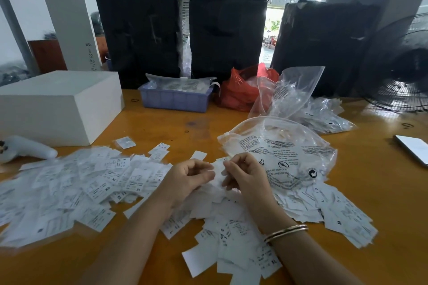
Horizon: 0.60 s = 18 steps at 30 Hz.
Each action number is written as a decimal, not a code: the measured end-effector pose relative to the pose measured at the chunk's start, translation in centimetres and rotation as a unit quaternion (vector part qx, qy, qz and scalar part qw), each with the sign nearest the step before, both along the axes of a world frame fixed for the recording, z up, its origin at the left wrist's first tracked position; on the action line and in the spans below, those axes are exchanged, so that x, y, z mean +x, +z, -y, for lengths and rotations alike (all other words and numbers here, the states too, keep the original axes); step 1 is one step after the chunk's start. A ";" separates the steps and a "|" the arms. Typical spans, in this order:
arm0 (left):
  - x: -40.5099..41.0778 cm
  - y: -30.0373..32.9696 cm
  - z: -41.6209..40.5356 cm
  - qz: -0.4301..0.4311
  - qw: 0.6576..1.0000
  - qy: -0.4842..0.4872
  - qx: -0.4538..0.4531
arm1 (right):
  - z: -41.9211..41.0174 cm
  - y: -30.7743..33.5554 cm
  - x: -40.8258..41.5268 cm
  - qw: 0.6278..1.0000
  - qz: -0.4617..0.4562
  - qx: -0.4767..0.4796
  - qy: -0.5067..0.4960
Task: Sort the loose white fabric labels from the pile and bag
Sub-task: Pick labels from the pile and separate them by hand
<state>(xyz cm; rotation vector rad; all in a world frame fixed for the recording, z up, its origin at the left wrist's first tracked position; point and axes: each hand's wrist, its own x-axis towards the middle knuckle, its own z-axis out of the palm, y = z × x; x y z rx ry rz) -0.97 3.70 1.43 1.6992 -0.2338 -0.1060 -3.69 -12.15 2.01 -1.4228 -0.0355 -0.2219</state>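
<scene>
A wide pile of white fabric labels [69, 190] printed with size letters covers the orange table's left and front. More labels [342, 213] spill out on the right, below a clear printed zip bag [284, 152]. Both hands meet at the table's middle, just left of that bag. My left hand [187, 178] and my right hand [243, 176] have curled fingers and pinch a white label [217, 169] between them. A thin bangle sits on my right wrist.
A white box [58, 104] and a white handheld tool [25, 148] lie at the left. Behind stand a blue tray [176, 99], a red bag [243, 90], clear bags [301, 90] of labels and black bundles. A fan [403, 69] and a phone [414, 148] sit at the right.
</scene>
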 end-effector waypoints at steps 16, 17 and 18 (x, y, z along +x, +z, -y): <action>0.5 0.2 -0.4 0.014 0.995 0.092 -0.047 | 0.1 -0.6 0.3 0.994 0.037 -0.082 -0.058; 0.5 0.2 -0.5 0.012 0.991 0.112 -0.068 | 0.4 -0.7 0.4 0.981 0.053 -0.164 -0.090; 0.6 0.3 -0.6 0.010 0.987 0.134 -0.086 | 0.7 -0.9 0.4 0.958 0.073 -0.252 -0.116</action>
